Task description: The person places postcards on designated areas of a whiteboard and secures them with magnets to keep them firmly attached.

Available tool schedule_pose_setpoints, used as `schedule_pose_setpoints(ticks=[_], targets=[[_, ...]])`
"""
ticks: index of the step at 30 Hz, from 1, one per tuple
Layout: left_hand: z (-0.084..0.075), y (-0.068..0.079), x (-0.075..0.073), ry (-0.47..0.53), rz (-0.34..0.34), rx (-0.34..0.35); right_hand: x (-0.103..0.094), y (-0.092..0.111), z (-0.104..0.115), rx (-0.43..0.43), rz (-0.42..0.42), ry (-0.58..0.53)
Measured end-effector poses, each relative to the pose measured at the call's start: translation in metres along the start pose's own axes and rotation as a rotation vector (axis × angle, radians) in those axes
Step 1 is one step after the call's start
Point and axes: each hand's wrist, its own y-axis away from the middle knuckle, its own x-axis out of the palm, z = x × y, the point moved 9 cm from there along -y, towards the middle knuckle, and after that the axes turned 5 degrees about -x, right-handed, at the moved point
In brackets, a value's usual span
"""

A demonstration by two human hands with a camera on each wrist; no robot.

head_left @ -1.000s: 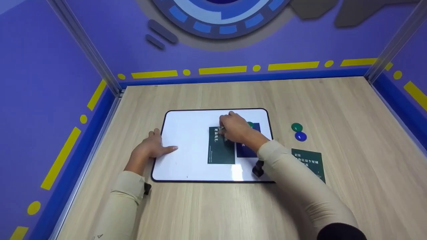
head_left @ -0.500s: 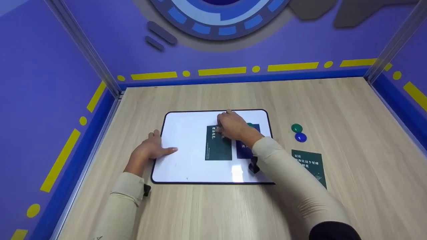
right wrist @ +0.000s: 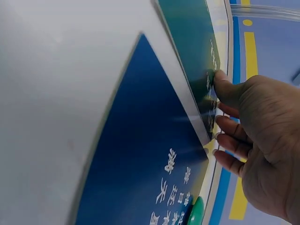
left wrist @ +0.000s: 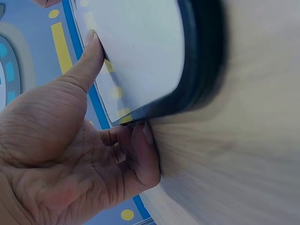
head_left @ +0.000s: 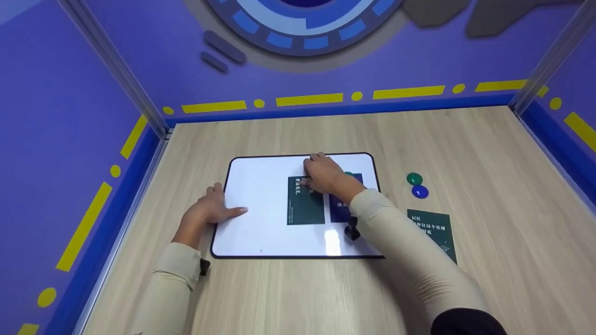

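Observation:
A whiteboard with a black rim lies on the table. My left hand grips its left edge; in the left wrist view the thumb is on the white face and the fingers curl against the side. On the board's right half lies a dark green card with white writing. My right hand pinches that card at its far edge, covering its upper right corner. Beside it on the board is a dark blue card, partly hidden by the right forearm. A green round magnet sits on the blue card.
Right of the board, a green magnet and a blue magnet lie touching on the wooden table. Nearer, another green card is partly under the right sleeve. Blue-purple panels wall the table's back and sides.
My right hand has shifted the green card slightly left and away from me, widening its gap to the blue card; over the last half second it barely moves. The left hand stays put.

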Motion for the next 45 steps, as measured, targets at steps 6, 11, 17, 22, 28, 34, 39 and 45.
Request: schedule_pose_setpoints(ticks=[6,11,17,22,28,34,39,45], targets=[[-0.0014,-0.0008,0.0031,0.004,-0.001,0.010,0.0008,0.0055,-0.0007,0.037,0.008,-0.013],[-0.0014,-0.0030,0.0038,-0.014,-0.007,0.024,0.0027,0.0094,-0.0019,0.053,0.018,-0.041],[-0.0009,-0.0033,0.0050,-0.017,0.001,0.020,0.0054,0.0103,-0.0025,0.062,0.023,-0.054],[-0.0010,-0.0038,0.0045,-0.013,0.000,0.019,0.0057,0.0098,-0.0022,0.065,0.017,-0.045],[0.0001,-0.0016,0.0023,0.003,-0.004,0.025,0.0045,0.0092,0.0002,0.071,0.007,-0.062],[-0.0002,-0.0013,0.0033,0.020,-0.008,0.023,0.0014,0.0090,-0.0005,0.065,0.002,-0.061],[0.0014,-0.0022,0.0053,0.015,-0.007,0.020,0.0033,0.0097,-0.0014,0.047,-0.003,-0.063],[0.0025,-0.0025,0.0020,0.012,-0.008,0.009,-0.0016,0.0102,-0.0020,0.018,-0.012,-0.123]])
